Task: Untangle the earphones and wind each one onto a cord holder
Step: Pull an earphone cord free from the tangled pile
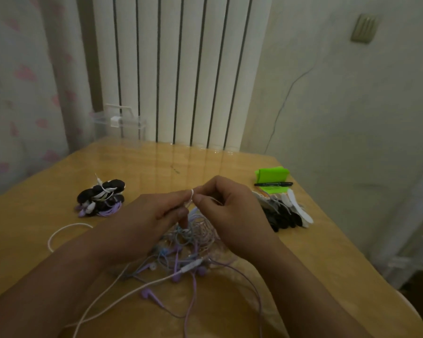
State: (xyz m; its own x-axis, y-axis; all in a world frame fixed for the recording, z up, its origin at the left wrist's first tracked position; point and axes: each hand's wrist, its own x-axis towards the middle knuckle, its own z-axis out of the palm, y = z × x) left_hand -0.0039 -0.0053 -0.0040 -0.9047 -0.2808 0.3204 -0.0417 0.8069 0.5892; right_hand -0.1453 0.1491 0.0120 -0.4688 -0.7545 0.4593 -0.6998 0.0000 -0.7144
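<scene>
Mid-table point(156, 162) toward its near edge, left hand point(142, 223) & right hand point(232, 215) each pinch a white cord loop point(191, 195) just above the earphone tangle point(188, 252); a hard tug prob. tightens knots w/ the purple/blue cords.

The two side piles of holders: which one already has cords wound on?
The left pile: white and purple cords wrap its black holders. The right pile looks like loose black and white holders.
</scene>
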